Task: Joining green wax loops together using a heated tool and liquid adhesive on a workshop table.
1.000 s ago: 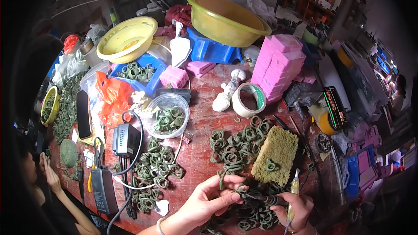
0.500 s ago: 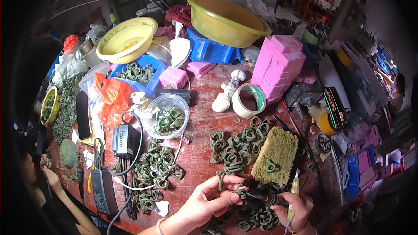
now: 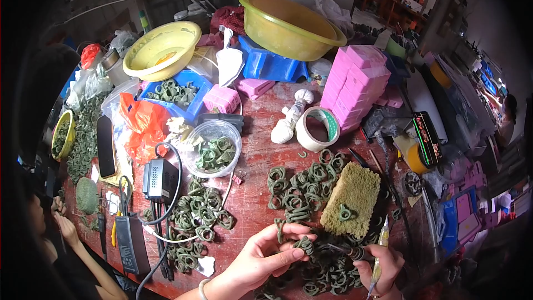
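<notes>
My left hand (image 3: 272,255) pinches a dark green ring (image 3: 303,244) between thumb and fingertips. Another green ring (image 3: 279,230) sits around one of its fingers. In my right hand (image 3: 383,269) is a dark-gripped pen-like tool (image 3: 358,253), its thin metal tip pointing left toward the pinched ring; the tip looks slightly apart from it. A second slim tool with a mottled yellow handle (image 3: 382,244) stands up between the same hand's fingers. Under both hands lies a pile of green rings (image 3: 333,275). Just beyond them, a yellowish sponge block (image 3: 352,200) carries one green ring part (image 3: 345,211).
More rings (image 3: 302,186) lie left of the sponge. A clear tub (image 3: 212,149), a black power box (image 3: 161,179) and cables stand leftward. A tape roll (image 3: 317,128) and pink box stack (image 3: 355,86) stand behind. At far left, another person's hand (image 3: 68,230) shows.
My right hand has drawn slightly right and down, taking the tool tip back from the pinched ring. That ring now shows more fully; my left hand has barely moved.
</notes>
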Action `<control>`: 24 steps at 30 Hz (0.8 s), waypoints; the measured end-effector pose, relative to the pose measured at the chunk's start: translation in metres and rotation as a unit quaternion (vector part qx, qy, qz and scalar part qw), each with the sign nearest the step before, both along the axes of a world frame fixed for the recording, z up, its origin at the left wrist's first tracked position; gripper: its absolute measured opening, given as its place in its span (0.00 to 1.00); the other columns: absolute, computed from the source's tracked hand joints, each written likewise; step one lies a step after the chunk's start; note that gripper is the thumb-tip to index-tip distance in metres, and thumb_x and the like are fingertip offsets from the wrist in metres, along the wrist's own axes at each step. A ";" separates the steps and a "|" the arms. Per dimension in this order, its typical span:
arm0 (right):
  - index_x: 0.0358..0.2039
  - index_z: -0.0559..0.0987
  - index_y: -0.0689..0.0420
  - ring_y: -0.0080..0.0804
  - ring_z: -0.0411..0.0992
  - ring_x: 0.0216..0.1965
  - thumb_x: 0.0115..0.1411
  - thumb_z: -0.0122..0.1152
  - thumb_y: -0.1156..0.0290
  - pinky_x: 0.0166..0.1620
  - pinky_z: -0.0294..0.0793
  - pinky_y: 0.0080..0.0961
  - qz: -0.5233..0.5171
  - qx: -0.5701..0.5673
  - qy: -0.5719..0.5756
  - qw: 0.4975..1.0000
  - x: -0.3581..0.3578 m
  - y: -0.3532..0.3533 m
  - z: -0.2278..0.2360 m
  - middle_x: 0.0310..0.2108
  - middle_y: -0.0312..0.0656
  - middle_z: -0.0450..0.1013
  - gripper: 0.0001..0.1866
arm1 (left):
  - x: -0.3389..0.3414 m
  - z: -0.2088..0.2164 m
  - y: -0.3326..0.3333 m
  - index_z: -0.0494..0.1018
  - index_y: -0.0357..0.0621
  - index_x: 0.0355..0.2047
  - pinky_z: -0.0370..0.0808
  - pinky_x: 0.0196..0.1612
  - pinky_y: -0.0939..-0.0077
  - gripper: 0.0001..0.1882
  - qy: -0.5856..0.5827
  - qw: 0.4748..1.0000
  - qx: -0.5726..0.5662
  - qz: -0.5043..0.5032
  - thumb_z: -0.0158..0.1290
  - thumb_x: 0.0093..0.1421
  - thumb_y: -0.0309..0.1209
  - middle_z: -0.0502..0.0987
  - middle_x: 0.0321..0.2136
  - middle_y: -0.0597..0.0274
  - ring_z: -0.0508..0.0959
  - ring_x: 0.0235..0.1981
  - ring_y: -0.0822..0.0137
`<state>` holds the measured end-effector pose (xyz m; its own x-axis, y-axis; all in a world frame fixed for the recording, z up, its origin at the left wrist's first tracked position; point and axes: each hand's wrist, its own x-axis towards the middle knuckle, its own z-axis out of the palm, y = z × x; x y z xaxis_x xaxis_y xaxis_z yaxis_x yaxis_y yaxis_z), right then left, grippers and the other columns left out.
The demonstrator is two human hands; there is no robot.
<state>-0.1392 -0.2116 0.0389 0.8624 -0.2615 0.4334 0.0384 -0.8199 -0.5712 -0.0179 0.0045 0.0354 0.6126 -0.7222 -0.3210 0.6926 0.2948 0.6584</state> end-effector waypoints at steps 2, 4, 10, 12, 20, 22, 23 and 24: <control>0.30 0.77 0.60 0.39 0.73 0.19 0.54 0.66 0.55 0.24 0.71 0.30 0.031 0.008 -0.009 0.999 0.003 0.001 0.008 0.20 0.40 0.74 0.19 | 0.000 0.001 0.000 0.67 0.41 0.52 0.62 0.21 0.91 0.18 -0.003 1.000 0.003 0.002 0.53 0.60 0.22 0.75 0.48 0.53 0.78 0.35 0.76; 0.33 0.77 0.59 0.41 0.74 0.21 0.55 0.66 0.59 0.25 0.73 0.30 0.061 0.016 -0.019 0.998 0.004 0.000 0.012 0.23 0.43 0.75 0.16 | 0.000 0.002 -0.001 0.67 0.41 0.51 0.62 0.21 0.91 0.18 -0.007 1.000 0.005 0.002 0.53 0.60 0.21 0.75 0.48 0.53 0.78 0.34 0.77; 0.33 0.78 0.59 0.41 0.74 0.21 0.55 0.66 0.58 0.25 0.72 0.31 0.072 -0.017 -0.008 0.997 0.003 0.002 0.011 0.23 0.43 0.75 0.17 | -0.001 -0.001 0.000 0.68 0.40 0.49 0.60 0.19 0.92 0.17 -0.025 0.999 0.027 0.007 0.55 0.58 0.20 0.76 0.46 0.56 0.75 0.30 0.82; 0.33 0.78 0.60 0.41 0.74 0.21 0.55 0.66 0.58 0.25 0.72 0.31 0.069 -0.001 -0.017 0.997 0.003 0.002 0.008 0.24 0.42 0.75 0.17 | -0.001 0.002 -0.001 0.69 0.39 0.48 0.60 0.18 0.91 0.18 -0.022 0.998 0.057 0.018 0.56 0.57 0.20 0.76 0.43 0.60 0.74 0.29 0.83; 0.33 0.78 0.60 0.41 0.74 0.21 0.54 0.67 0.58 0.24 0.72 0.31 0.075 -0.030 -0.008 0.997 0.005 0.002 0.010 0.23 0.42 0.75 0.17 | -0.001 0.005 -0.003 0.69 0.39 0.46 0.59 0.18 0.92 0.17 -0.032 0.997 0.068 0.013 0.57 0.57 0.20 0.76 0.40 0.64 0.73 0.28 0.84; 0.33 0.78 0.60 0.41 0.74 0.21 0.54 0.68 0.58 0.24 0.72 0.31 0.073 -0.035 -0.011 0.997 0.004 0.002 0.009 0.23 0.42 0.75 0.17 | -0.001 0.005 -0.002 0.69 0.39 0.46 0.59 0.18 0.92 0.17 -0.033 0.997 0.072 0.013 0.57 0.57 0.21 0.76 0.40 0.64 0.73 0.28 0.84; 0.33 0.78 0.60 0.41 0.74 0.21 0.53 0.68 0.58 0.24 0.72 0.31 0.069 -0.040 -0.011 0.997 0.004 0.003 0.009 0.23 0.42 0.75 0.17 | -0.001 0.005 -0.002 0.69 0.39 0.46 0.59 0.19 0.92 0.16 -0.030 0.997 0.075 0.009 0.57 0.57 0.21 0.76 0.40 0.65 0.73 0.28 0.84; 0.32 0.78 0.60 0.41 0.74 0.21 0.53 0.68 0.59 0.24 0.72 0.31 0.064 -0.045 -0.012 0.997 0.004 0.003 0.009 0.23 0.42 0.75 0.17 | -0.001 0.005 -0.001 0.69 0.39 0.46 0.59 0.19 0.92 0.16 -0.027 0.996 0.079 0.004 0.57 0.57 0.21 0.76 0.40 0.65 0.73 0.28 0.84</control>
<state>-0.1356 -0.2086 0.0475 0.8750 -0.1078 0.4719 0.1601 -0.8556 -0.4923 -0.0193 0.0031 0.0400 0.6381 -0.6596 -0.3971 0.6527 0.1900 0.7334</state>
